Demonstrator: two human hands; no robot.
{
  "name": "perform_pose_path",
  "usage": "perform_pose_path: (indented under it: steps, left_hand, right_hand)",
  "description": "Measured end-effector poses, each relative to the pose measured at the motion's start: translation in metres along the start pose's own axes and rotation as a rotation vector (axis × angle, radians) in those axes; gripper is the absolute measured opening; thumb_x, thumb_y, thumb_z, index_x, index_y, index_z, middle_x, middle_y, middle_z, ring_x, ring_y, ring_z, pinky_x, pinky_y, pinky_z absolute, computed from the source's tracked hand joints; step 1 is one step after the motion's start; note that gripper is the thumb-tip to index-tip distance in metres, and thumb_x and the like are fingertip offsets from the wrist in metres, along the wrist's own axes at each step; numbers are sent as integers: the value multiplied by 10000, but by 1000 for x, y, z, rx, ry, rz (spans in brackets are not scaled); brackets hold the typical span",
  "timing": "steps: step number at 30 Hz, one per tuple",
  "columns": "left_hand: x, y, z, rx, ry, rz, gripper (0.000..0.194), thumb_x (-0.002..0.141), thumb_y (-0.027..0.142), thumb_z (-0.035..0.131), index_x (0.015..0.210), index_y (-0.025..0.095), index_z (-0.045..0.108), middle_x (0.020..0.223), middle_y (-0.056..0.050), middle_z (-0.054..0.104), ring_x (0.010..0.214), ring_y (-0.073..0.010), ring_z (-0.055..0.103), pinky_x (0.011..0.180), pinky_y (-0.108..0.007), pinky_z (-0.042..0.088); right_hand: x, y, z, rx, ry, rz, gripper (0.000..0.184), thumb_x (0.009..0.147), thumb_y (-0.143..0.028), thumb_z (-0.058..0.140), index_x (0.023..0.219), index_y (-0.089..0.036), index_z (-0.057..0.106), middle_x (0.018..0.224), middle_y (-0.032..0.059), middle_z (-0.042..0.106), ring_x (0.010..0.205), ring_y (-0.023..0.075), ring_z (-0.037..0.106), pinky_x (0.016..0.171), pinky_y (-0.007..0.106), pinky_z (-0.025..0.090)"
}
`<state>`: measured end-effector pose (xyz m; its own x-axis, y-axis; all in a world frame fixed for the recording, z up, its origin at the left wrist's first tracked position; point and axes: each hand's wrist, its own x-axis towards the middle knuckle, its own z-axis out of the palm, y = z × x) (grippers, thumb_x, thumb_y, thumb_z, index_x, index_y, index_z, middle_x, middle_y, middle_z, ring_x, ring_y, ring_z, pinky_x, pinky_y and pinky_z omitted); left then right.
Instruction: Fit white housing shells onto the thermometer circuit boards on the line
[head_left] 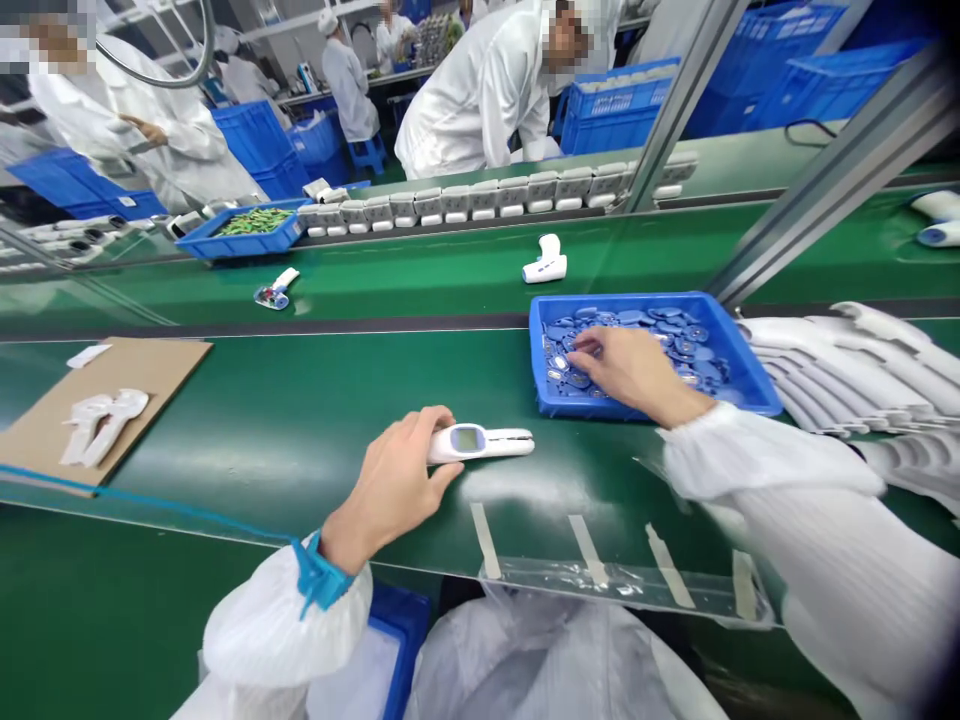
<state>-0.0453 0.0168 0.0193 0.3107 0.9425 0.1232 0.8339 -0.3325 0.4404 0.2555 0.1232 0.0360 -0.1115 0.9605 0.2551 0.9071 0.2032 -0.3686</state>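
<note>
My left hand is closed around a white handheld thermometer with a small grey display in a blue-violet frame. It is held low over the green bench, its slotted end pointing right. My right hand reaches into a blue plastic tray of small blue oval parts. Its fingers are bent, with a gap between thumb and fingertips, just over the parts at the tray's left side. I see nothing held between them. A teal wrist strap with a blue cord circles my left wrist.
White curved shells are stacked right of the tray. A cardboard sheet bearing white shell pieces lies left. Behind runs a green conveyor carrying a white thermometer body. A metal post slants at right. Several people work beyond.
</note>
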Motion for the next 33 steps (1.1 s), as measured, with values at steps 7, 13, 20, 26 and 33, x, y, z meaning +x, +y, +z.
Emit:
perform_pose_path:
  steps: [7,13,20,26,33]
  left_hand:
    - [28,20,17,252,-12,47,161,978,291,625,1056,151,638,1040,-119,717,948,-304,648,806,-405,426]
    - [25,34,9,-463,47,-117,255,1010,450,563,992,197,579,806,10,640,691,-164,548,661,-294,368]
    - [24,55,23,-650,-65,-45,330,1008,515,568,1050,195,635,796,35,621,685,-131,514,641,-281,330]
    - [20,54,22,-622,-80,-20,328,1008,492,576,1141,204,663,850,26,649,722,-139,530,657,-283,342]
    - [20,54,19,-586,-154,80,429,1028,485,539,1392,261,581,1051,-5,743,853,-191,647,744,-300,438]
  right_hand:
    - [8,-3,2,8,-2,-56,255,945,-301,599,1024,-142,783,958,104,789,882,233,730,842,348,511]
    - [-51,-47,-17,213,148,-115,304,991,-342,543,1127,-217,784,1007,51,807,860,236,768,808,352,572]
    - [-93,-67,-8,486,155,-46,269,976,-337,602,1127,-252,807,1043,-10,805,923,196,777,852,296,623]
    - [-99,-54,-16,504,189,-65,155,907,-324,724,1008,-290,836,1003,-31,805,919,213,782,933,346,635]
    - [-104,-59,-16,443,134,-214,292,990,-338,618,1225,-231,755,1194,36,771,1034,241,758,935,391,626]
